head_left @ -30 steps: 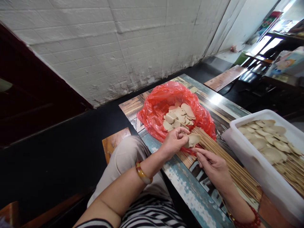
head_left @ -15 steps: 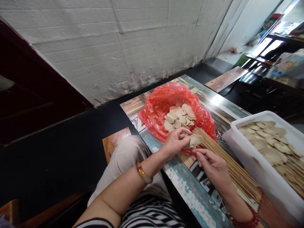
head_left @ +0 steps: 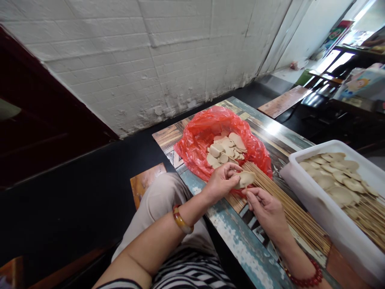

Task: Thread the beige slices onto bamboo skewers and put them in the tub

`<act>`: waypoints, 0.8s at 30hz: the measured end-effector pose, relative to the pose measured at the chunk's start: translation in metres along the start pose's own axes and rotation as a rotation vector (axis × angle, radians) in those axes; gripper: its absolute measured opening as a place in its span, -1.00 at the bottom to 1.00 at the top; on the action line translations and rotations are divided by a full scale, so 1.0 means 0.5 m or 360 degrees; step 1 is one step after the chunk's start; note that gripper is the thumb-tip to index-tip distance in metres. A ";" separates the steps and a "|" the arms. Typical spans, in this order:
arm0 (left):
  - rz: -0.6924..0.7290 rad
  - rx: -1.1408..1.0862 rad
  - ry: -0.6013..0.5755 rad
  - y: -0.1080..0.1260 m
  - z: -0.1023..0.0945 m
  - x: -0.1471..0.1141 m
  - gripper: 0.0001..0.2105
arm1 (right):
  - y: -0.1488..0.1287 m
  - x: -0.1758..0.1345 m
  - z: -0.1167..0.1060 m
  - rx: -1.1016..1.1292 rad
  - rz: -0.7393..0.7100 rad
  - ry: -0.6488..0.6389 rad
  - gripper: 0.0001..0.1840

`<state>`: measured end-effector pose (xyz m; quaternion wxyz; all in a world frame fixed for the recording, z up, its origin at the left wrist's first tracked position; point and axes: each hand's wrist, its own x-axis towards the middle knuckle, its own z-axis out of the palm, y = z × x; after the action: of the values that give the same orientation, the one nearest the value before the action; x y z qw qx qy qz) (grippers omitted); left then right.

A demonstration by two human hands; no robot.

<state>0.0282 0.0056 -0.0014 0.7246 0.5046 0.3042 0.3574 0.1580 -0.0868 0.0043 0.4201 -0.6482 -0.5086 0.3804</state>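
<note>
My pale beige slice point(head_left: 248, 178) is thin and rounded, its free end pointing toward three o'clock from my left hand point(head_left: 223, 180). At its six o'clock edge, my right hand point(head_left: 267, 210) pinches a slim skewer point(head_left: 246, 187) (mostly hidden; piercing, I can't tell).

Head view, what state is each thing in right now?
Left hand: grip closed on the pale slice.
Pale slice: raised, partly covered by the left hand.
Right hand: pinching a stick, mostly hidden.
Red bag: open, crumpled, holding loose slices.
Loose skewers: lying bunched together.
White tub: open, holding slices and skewers.
Table: worn-looking near edge.
</note>
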 end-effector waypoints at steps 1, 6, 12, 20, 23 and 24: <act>-0.0013 -0.0043 0.0003 0.003 0.000 -0.001 -0.74 | 0.002 -0.001 -0.001 0.0018 0.0017 -0.0003 -0.74; -0.0058 -0.0304 0.0033 0.012 -0.001 -0.001 -0.69 | 0.014 -0.001 -0.003 0.0129 0.0057 0.0014 -0.74; -0.0159 -0.0368 -0.0031 0.004 -0.004 0.005 -0.67 | 0.018 0.000 -0.002 0.0143 0.0061 0.0020 -0.74; -0.0280 -0.0371 -0.0194 -0.001 -0.005 0.004 -0.69 | 0.011 -0.001 -0.001 0.0105 0.0025 0.0030 -0.74; -0.0272 -0.0418 -0.0186 -0.001 -0.005 0.004 -0.71 | 0.010 0.000 0.001 0.0112 0.0024 0.0028 -0.74; -0.0261 -0.0429 -0.0181 -0.001 -0.005 0.005 -0.72 | 0.009 0.000 0.001 0.0108 0.0033 0.0027 -0.74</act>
<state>0.0274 0.0087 -0.0029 0.8286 0.3957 0.2521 0.3055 0.1589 -0.0872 0.0001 0.4421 -0.6420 -0.4852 0.3962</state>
